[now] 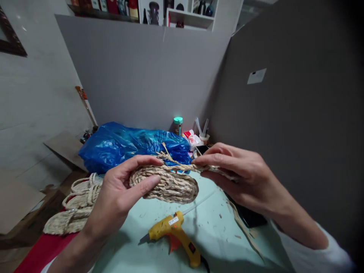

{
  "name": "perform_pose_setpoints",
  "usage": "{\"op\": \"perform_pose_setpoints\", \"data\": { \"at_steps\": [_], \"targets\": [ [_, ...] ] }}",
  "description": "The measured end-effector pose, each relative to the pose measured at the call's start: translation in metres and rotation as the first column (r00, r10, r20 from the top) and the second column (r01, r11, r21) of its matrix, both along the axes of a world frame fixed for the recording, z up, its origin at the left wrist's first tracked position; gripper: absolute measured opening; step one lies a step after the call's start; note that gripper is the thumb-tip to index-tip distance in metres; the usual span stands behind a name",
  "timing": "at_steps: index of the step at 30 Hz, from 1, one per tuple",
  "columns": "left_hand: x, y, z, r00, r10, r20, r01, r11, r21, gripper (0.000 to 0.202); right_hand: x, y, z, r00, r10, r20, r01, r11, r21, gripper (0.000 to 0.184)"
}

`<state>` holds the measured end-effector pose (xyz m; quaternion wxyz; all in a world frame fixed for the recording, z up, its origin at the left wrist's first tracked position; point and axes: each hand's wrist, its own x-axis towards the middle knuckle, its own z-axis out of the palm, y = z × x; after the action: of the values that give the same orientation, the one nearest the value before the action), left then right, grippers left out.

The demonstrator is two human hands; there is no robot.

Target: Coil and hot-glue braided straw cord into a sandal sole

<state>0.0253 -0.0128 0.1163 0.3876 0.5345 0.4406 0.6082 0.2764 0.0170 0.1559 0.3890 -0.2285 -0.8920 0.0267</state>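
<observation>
My left hand [121,187] grips the near end of an oval piece of coiled straw braid [170,185], thumb underneath and fingers over its top edge. It is held above the pale green table [216,231]. My right hand [241,176] is closed in a pinch on the loose straw braid [182,167] that runs along the oval's upper rim and trails out past the hand to the right. A frayed end of the braid sticks up near the middle.
A yellow glue gun [174,233] lies on the table just below the hands, with a clear glue stick [197,204] behind it. Woven straw sandals [76,206] lie at left, a blue plastic bag [127,144] behind. Small jars and cups stand by the grey partition [284,113].
</observation>
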Motion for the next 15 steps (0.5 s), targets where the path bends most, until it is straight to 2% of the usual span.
{"op": "perform_pose_setpoints", "data": {
  "at_steps": [4, 8, 15],
  "targets": [
    [0.001, 0.003, 0.003, 1.0, -0.005, -0.017, 0.005, 0.999, -0.033, 0.026, 0.015, 0.016, 0.008, 0.992, -0.031, 0.121, 0.026, 0.999, 0.041, 0.026],
    [-0.001, 0.004, 0.002, 0.997, -0.023, -0.069, 0.018, 0.997, -0.08, 0.024, 0.032, 0.04, 0.016, 0.976, -0.104, 0.19, 0.078, 0.987, 0.139, 0.026],
    [-0.008, 0.011, -0.007, 0.987, -0.088, -0.131, 0.072, 0.99, -0.12, 0.025, 0.048, 0.091, 0.046, 0.917, -0.286, 0.278, 0.244, 0.954, 0.175, 0.01]
  ]
}}
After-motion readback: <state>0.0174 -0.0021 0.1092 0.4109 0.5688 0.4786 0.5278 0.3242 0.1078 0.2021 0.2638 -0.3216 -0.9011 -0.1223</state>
